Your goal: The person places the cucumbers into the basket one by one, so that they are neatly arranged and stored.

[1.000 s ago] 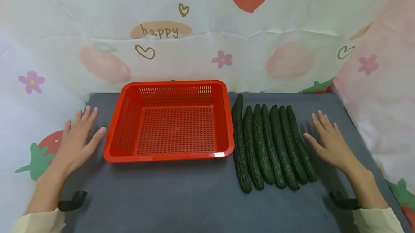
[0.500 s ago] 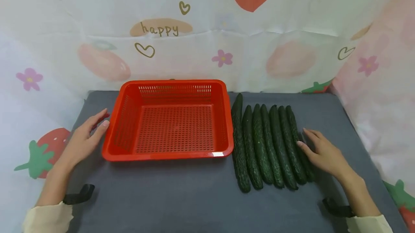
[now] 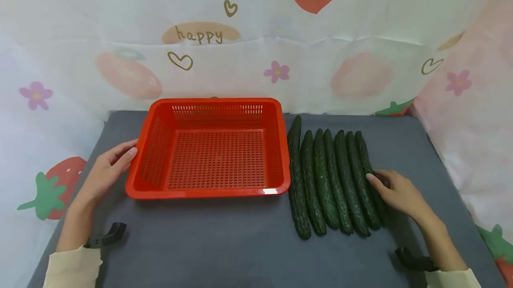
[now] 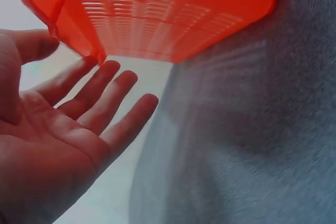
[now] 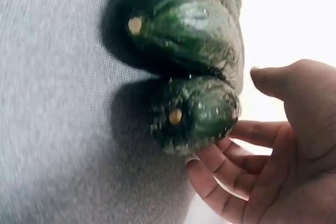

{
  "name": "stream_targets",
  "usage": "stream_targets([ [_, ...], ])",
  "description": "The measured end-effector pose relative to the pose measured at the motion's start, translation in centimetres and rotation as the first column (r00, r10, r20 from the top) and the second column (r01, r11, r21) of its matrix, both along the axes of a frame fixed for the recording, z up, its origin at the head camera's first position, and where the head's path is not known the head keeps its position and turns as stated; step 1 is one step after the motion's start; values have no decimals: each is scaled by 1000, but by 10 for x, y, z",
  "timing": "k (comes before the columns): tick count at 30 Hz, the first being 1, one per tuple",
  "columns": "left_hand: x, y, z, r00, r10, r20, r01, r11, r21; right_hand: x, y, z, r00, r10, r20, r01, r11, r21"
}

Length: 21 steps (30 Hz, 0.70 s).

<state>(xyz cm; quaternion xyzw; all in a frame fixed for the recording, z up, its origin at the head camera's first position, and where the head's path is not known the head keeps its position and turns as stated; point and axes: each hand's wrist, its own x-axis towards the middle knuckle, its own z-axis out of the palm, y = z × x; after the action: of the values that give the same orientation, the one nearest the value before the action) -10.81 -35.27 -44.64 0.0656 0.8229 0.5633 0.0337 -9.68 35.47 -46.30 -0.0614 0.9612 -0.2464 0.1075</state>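
Note:
A red plastic basket (image 3: 208, 193) with slotted walls stands on the grey cloth, nothing inside it. My left hand (image 3: 105, 172) is at its left rim. In the left wrist view the fingers (image 4: 118, 90) are extended and their tips reach the basket's edge, the thumb apart from them. Right of the basket several dark green cucumbers lie side by side, stems and tips in line. My right hand (image 3: 401, 194) is at the rightmost cucumber (image 3: 362, 149). In the right wrist view its fingers (image 5: 215, 163) lie along that cucumber's outer side, while the thumb stands above, apart from it.
The longest cucumber (image 3: 297, 181) lies right against the basket's right side. A grey cloth (image 3: 208, 243) covers the table. Behind it hangs a pale printed curtain (image 3: 304, 56) with fruit and flowers. Dark straps (image 3: 108, 237) sit on both wrists.
Both hands have come inward from the table's sides, the left to the basket's left rim and the right to the outermost cucumber. Basket and cucumbers lie as before.

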Motion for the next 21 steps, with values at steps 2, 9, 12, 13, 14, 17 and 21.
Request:
stream_targets([
  [2,0,0,-4,1000,-31,-5,31,989,147,-1,0,-1,1000,-7,16,7,1000,-9],
  [9,0,3,-8,995,-102,11,91,930,357,2,-1,0,992,-45,121,56,995,-85],
  [12,2,4,-7,995,-89,54,62,920,387,0,-2,3,988,-59,145,71,994,-79],
  [13,3,4,-7,994,-82,68,49,920,388,-1,-2,3,987,-63,147,74,995,-73],
  [14,4,5,-6,994,-77,82,39,920,391,-3,-3,4,987,-66,149,77,995,-67],
  [17,6,6,-6,991,-71,113,20,915,403,-8,-4,9,984,-74,164,83,995,-54],
  [21,7,10,-8,988,-86,129,29,919,393,-12,-2,16,975,-66,212,82,994,-68],
])
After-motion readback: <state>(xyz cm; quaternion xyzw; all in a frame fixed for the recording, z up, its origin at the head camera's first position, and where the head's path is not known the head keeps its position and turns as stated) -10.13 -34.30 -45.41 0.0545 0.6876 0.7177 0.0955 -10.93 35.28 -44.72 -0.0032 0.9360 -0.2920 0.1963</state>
